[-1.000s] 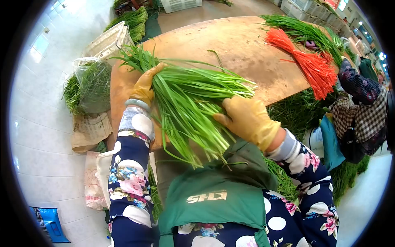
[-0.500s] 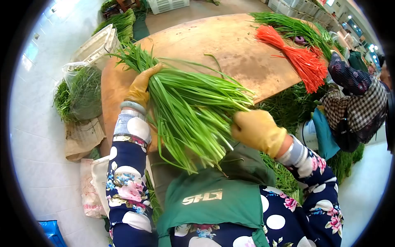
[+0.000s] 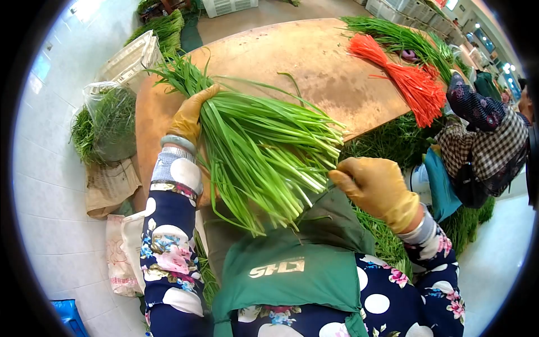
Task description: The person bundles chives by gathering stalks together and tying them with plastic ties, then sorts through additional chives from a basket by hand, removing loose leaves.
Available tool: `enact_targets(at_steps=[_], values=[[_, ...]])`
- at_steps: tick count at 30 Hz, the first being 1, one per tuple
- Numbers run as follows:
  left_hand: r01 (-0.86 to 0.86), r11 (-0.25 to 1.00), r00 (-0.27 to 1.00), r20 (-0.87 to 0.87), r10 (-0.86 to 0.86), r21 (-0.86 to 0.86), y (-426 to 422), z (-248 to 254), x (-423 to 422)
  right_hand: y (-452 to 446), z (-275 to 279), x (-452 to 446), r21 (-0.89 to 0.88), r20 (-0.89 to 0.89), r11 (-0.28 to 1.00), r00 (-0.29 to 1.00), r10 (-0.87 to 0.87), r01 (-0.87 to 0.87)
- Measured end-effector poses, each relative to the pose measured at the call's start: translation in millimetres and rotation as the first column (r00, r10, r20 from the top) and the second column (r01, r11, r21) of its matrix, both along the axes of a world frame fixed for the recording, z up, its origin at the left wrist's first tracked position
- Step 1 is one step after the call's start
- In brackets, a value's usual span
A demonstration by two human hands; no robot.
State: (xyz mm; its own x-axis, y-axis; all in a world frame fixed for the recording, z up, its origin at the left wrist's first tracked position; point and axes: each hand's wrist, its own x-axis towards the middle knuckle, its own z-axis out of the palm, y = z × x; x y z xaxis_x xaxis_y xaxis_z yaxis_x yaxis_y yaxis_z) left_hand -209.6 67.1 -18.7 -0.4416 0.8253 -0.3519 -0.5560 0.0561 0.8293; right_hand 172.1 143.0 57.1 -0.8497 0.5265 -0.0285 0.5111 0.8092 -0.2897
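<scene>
At the far left, a clear plastic bag of loose greens (image 3: pixel 112 121) is seen below an off-white plastic crate (image 3: pixel 132 59), close beside the rounded end of a brown wooden desk (image 3: pixel 281 48). By that end, a large bundle of long, flat green leaves with pale stem ends (image 3: pixel 258 140) is gripped towards its leafy tips by the left hand, in a yellow glove (image 3: pixel 191 115). The bundle seems to be held there so that the stem ends are left fanned and exposed, within reach from the right. Its lower stems are carried past the near edge of the desk, above a dark green apron (image 3: pixel 314 275).

The right hand, also yellow-gloved (image 3: pixel 382 188), is held just beside the stem ends, off the desk, with its fingers curled closed; whether a thin strand is pinched cannot be told. Some room for it is judged to be offered outward, limited by a person in a checked garment (image 3: pixel 494 146). Farther along the desk, a sheaf of red strips (image 3: pixel 412 87) is laid near the right edge, beside more green stalks (image 3: pixel 387 35).
</scene>
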Motion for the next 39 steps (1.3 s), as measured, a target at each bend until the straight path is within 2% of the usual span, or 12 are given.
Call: enact_targets(at_steps=[2,5,7,12,22,24,26,28,31,32,34,39], values=[[-0.009,1.000,1.000,-0.028,0.008,-0.014,-2,3,1,-10,-1,-19,0.029,0.239,0.999,0.971,-0.020,0.014],[-0.023,0.999,0.999,-0.045,0.022,-0.035,-2,2,0,-15,-30,-34,-0.046,0.206,0.998,0.978,-0.028,0.038],[-0.027,1.000,0.999,-0.038,0.027,-0.012,-2,-1,1,-18,-40,-43,-0.043,-0.041,0.985,0.985,-0.170,0.169],[-0.026,0.998,0.999,-0.043,0.029,0.061,0,-5,-2,-12,-68,-54,-0.166,-0.348,0.975,0.916,-0.201,0.151],[-0.045,0.995,0.996,-0.083,0.038,-0.086,5,-3,-4,-8,-68,37,-0.035,0.189,0.949,0.934,-0.303,0.314],[-0.043,0.996,0.997,-0.074,0.037,-0.078,4,-4,-5,11,-101,87,0.061,0.387,0.919,0.839,-0.381,0.390],[-0.022,0.999,0.998,-0.052,0.020,-0.038,5,-4,-3,45,-153,152,0.146,0.773,0.911,0.530,-0.349,0.387],[-0.086,0.996,0.991,-0.101,0.082,-0.033,4,-7,-6,48,-136,157,0.207,0.844,0.920,0.415,-0.339,0.332],[-0.112,0.992,0.991,-0.077,0.108,-0.050,1,11,14,22,-51,88,0.080,0.272,0.979,0.941,-0.204,0.189],[-0.104,0.993,0.991,-0.087,0.099,-0.053,3,9,11,14,-31,59,-0.011,-0.027,0.993,0.993,-0.116,0.116],[-0.016,1.000,0.998,-0.056,0.014,-0.027,3,-1,0,5,-20,10,-0.016,-0.430,0.989,0.894,0.127,-0.148],[-0.100,0.994,0.993,-0.070,0.098,-0.037,1,4,6,-5,-39,-91,0.197,-0.315,0.955,0.908,0.277,-0.223]])
